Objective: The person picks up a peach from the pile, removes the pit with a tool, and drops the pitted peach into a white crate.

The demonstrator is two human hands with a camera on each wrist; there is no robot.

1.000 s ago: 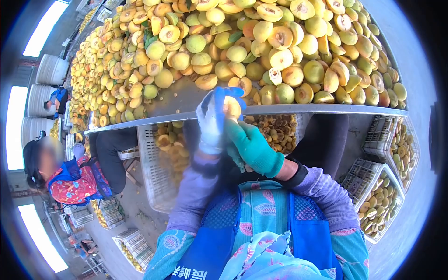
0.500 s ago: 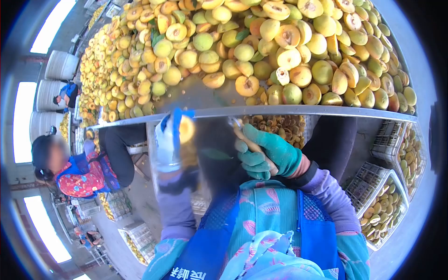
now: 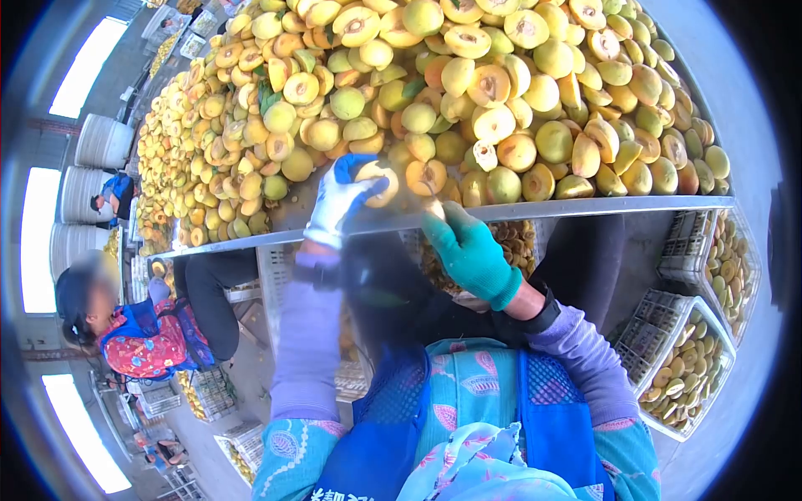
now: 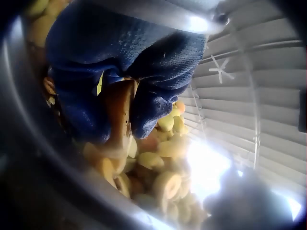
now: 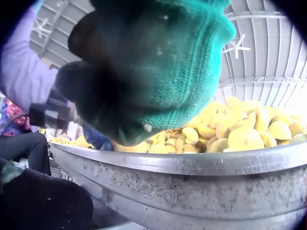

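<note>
Head view, centre: the left hand [image 3: 338, 204], in a white and blue glove, is raised over the metal rim of the table [image 3: 601, 203], its fingers curled round a peach half [image 3: 378, 180] at the near edge of the heap of cut fruit [image 3: 501, 100]. The left wrist view shows the glove wrapped tightly, likely because the piece is slippery. The green-gloved right hand [image 3: 468, 250] reaches the rim just right of it; whether it grips anything I cannot tell. Crates [image 3: 681, 367] sit below at lower right, seemingly to catch fruit
</note>
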